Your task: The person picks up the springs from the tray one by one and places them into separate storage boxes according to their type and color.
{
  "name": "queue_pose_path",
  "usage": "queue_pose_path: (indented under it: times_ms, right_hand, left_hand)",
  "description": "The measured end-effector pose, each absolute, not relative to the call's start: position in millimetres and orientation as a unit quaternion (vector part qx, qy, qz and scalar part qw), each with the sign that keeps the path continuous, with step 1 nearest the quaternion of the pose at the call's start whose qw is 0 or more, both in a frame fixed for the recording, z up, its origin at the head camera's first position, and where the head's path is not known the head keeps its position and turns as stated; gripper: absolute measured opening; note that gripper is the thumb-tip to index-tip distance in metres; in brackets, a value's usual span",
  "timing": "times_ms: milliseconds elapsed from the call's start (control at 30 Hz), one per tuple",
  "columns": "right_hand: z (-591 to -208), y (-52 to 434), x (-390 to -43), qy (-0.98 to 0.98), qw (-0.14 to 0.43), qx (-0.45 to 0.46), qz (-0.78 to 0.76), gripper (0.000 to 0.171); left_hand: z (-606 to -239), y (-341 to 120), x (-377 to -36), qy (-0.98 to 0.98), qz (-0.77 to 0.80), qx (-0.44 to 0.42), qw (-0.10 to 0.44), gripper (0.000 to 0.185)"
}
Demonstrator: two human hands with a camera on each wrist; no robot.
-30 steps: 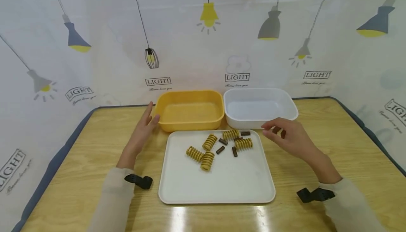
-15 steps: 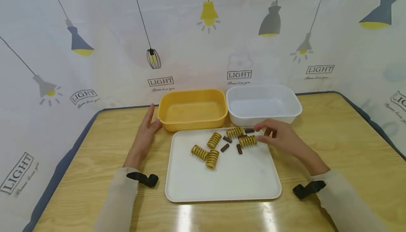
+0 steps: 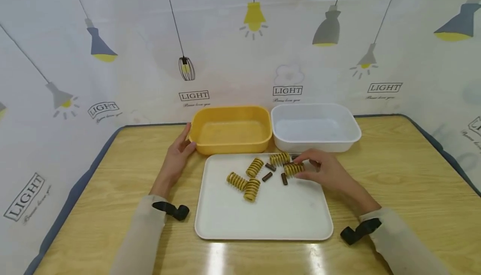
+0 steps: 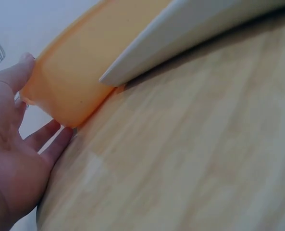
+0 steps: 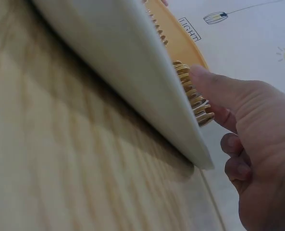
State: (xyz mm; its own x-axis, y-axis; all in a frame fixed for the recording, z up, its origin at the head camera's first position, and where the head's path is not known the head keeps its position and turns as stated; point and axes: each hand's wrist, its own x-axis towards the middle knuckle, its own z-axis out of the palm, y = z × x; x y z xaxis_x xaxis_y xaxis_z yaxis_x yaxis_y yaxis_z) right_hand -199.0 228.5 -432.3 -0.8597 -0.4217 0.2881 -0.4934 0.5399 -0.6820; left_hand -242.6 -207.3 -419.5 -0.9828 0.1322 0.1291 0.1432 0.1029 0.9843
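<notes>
1. Nearest, we are seeing two pale sleeves [image 3: 140, 229], each bearing a black wrist camera [image 3: 176, 211] above a wooden table [image 3: 94, 208].
2. A white tray [image 3: 278, 220] is lying between the forearms, and we are finding the springs gathered toward its far side.
3. Two yellow springs [image 3: 251, 189] are lying end to side, seemingly touching; a third yellow spring [image 3: 254, 167] is lying just beyond, with small dark springs [image 3: 267, 176] scattering to its right.
4. Near the tray's far right corner, the right hand [image 3: 328, 172] is pinching a coiled yellow spring [image 3: 292, 169] between thumb and forefinger. A fourth yellow spring [image 3: 279, 159] is lying just beyond it.
5. The left hand [image 3: 176, 158] is touching the left end of a yellow tub [image 3: 233, 147], its fingers spreading loosely.
6. A white tub [image 3: 319, 146] is standing just beside the yellow one.
7. Farthest, we are seeing a lamp-printed backdrop [image 3: 225, 36].
</notes>
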Motion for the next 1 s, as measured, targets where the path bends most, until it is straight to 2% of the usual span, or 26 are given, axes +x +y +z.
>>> queue_pose_path:
  times_ms: [400,733,1000]
  right_hand:
    - [-454.7,229.8,-195.4,-0.888,0.035,0.258,0.378,0.042]
    - [-445.1,222.9,-195.2,-0.898,0.044,0.251,0.358,0.040]
    - [-439.5,224.8,-192.8,-0.897,0.064,0.261,0.350,0.038]
  left_hand:
    - [-428.3,-212.6,-241.3,-0.747,-0.652,-0.127,-0.003,0.064]
    - [-424.7,-228.0,-258.8,-0.740,-0.663,-0.113,-0.027,0.058]
    - [-424.4,-217.0,-262.7,-0.710,-0.692,-0.131,-0.017,0.058]
